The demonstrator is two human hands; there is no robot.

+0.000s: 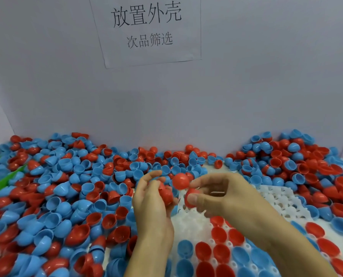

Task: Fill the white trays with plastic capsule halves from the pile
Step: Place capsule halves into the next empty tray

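Both hands hovered above the white tray (274,198). The left hand (154,198) curled around red halves (166,195); the right hand (220,194) pinched another red half (191,197), with a red dome (180,180) between the fingertips. The red-and-blue pile (66,188) surrounded the tray, whose near pockets held filled halves (218,234).

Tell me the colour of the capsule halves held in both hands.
Red: the left hand and right hand grip red capsule halves, clearest in the head view.
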